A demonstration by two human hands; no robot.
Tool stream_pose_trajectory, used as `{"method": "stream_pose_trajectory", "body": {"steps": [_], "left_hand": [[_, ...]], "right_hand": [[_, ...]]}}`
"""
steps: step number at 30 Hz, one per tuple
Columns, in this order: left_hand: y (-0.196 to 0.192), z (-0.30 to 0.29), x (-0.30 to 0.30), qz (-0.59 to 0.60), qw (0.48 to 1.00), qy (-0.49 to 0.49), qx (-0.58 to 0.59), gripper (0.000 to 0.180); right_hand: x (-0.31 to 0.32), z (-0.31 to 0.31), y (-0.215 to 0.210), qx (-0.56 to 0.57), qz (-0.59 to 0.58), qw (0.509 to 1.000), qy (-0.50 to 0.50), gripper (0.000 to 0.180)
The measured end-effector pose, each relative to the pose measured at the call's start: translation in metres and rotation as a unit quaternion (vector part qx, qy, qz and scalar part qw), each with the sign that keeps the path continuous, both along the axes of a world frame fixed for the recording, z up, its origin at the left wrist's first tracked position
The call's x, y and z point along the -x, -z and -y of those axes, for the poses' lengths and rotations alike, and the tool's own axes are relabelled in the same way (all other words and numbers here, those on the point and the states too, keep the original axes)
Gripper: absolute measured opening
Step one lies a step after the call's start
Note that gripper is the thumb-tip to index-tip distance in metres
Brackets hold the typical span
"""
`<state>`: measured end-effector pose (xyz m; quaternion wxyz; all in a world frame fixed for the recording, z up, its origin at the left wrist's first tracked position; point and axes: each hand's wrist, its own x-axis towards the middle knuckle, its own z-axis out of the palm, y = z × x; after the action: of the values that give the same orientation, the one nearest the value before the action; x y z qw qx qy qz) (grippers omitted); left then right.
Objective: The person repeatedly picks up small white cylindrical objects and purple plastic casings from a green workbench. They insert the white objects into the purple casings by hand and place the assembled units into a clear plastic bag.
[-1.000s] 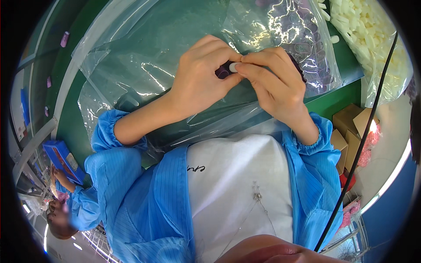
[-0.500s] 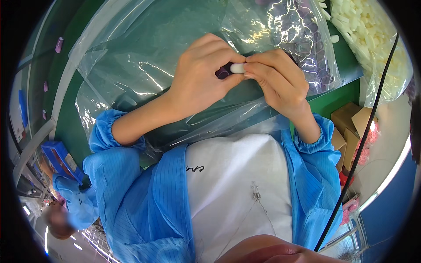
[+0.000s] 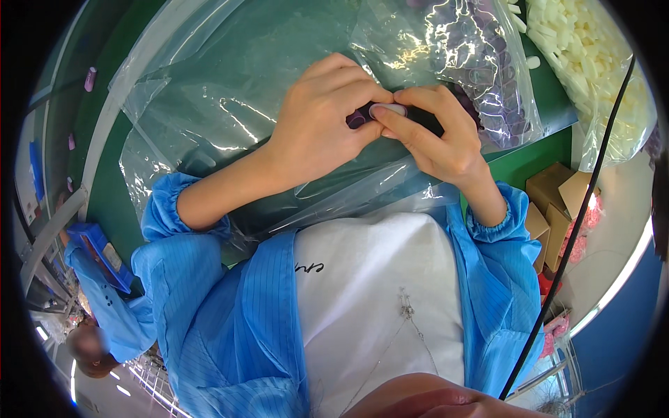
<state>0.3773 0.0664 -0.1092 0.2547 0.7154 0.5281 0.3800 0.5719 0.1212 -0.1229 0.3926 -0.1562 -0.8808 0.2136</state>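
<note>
Above the clear plastic sheeting (image 3: 230, 132), my two hands meet fingertip to fingertip. My left hand (image 3: 320, 104) is closed on a small dark purple piece (image 3: 357, 119), partly hidden behind the fingers. Between the thumb and fingers of my right hand (image 3: 442, 132) is a small, white, rounded piece (image 3: 397, 109). The white piece sits right beside the purple one; my fingers cover where they meet, so I cannot tell whether they are joined. Just beyond my right hand lies a clear bag of purple pieces (image 3: 495, 76).
A bag of cream-coloured pieces (image 3: 578, 42) stands at the far right, near a loose white piece (image 3: 532, 62). Cardboard boxes (image 3: 550, 209) sit below it, behind a black cord (image 3: 582, 219). Purple pieces (image 3: 90, 79) lie at the left, beyond a blue box (image 3: 101, 254) and a co-worker's sleeve (image 3: 115, 306).
My right hand has shifted slightly, its thumb now lying across the white piece, which shows at a changed angle. My left hand stays nearly still. The co-worker's arm has moved.
</note>
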Motion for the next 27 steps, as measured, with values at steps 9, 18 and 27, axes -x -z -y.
{"method": "stream_pose_trajectory", "body": {"steps": [9, 18, 27], "left_hand": [[-0.01, -0.008, 0.016, -0.048, 0.998, 0.049, 0.001, 0.039], [-0.025, -0.022, 0.044, -0.081, 0.991, 0.101, -0.019, 0.04], [-0.07, -0.033, 0.149, -0.066, 0.982, -0.172, 0.033, 0.028]], "right_hand": [[-0.004, -0.001, 0.004, -0.035, -0.008, 0.999, 0.007, 0.028], [0.002, -0.001, -0.007, 0.072, 0.015, 0.997, 0.006, 0.02], [-0.043, -0.028, -0.052, 0.012, -0.005, 0.98, 0.2, 0.019]]}}
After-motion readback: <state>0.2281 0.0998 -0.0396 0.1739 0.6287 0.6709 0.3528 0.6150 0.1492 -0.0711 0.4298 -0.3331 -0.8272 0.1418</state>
